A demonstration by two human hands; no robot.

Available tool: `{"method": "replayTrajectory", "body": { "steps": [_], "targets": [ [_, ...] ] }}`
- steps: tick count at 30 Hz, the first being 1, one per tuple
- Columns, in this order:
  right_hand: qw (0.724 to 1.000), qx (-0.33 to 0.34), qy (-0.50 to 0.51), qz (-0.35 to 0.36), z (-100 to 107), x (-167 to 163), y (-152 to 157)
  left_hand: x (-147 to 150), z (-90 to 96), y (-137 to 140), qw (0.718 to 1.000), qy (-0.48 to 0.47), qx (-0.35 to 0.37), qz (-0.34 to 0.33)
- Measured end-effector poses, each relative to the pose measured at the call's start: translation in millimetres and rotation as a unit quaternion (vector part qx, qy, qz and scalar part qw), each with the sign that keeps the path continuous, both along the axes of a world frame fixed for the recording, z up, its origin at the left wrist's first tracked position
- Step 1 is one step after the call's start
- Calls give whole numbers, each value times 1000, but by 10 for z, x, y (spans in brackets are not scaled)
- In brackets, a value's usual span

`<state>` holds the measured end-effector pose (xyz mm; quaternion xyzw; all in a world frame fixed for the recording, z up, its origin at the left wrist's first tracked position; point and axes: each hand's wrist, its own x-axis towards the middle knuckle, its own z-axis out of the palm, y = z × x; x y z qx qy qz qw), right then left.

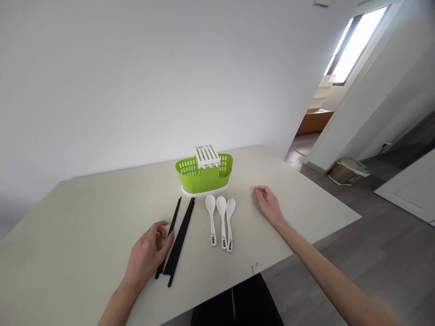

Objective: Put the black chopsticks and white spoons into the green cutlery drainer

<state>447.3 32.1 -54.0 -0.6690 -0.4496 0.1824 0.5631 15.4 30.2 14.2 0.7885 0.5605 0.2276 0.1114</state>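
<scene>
My left hand [149,249] is over the left pair of black chopsticks [176,215], thumb across them and fingers curled, with a gap between thumb and forefinger. Just right of it lies a bundle of several black chopsticks [181,240], partly overlapping each other. Three white spoons, the left spoon [210,203], the middle spoon [221,206] and the right spoon [230,208], lie bowls away from me. My right hand [268,203] is to their right at the table, fingertips pinched together; a small pale bit shows there, too small to name.
Behind the spoons stands a green cutlery basket [207,182] with a white base and a white slotted piece [207,156] on top. The pale table [102,217] meets a white wall [152,81]. A bin-like container [348,172] stands on the floor at right.
</scene>
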Motion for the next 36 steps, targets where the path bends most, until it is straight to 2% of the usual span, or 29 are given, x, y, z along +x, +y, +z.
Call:
{"method": "replayTrajectory", "body": {
  "steps": [7,15,19,26,32,36],
  "targets": [
    [1000,-1,2,16,76,-27,-12,-5,30,82,999,27,-20,-4],
    [1000,2,1,19,72,-22,-7,-106,124,644,995,88,-20,-32],
    [1000,5,1,20,72,-24,7,-157,133,780,994,90,-24,-55],
    [1000,3,-1,15,40,-30,22,-254,93,796,996,19,-44,-77],
    [1000,-1,2,15,28,-29,13,-254,139,727,994,64,-45,-78],
    [1000,0,-1,18,28,-31,2,-201,145,688,993,102,-21,-47]
  ]
}}
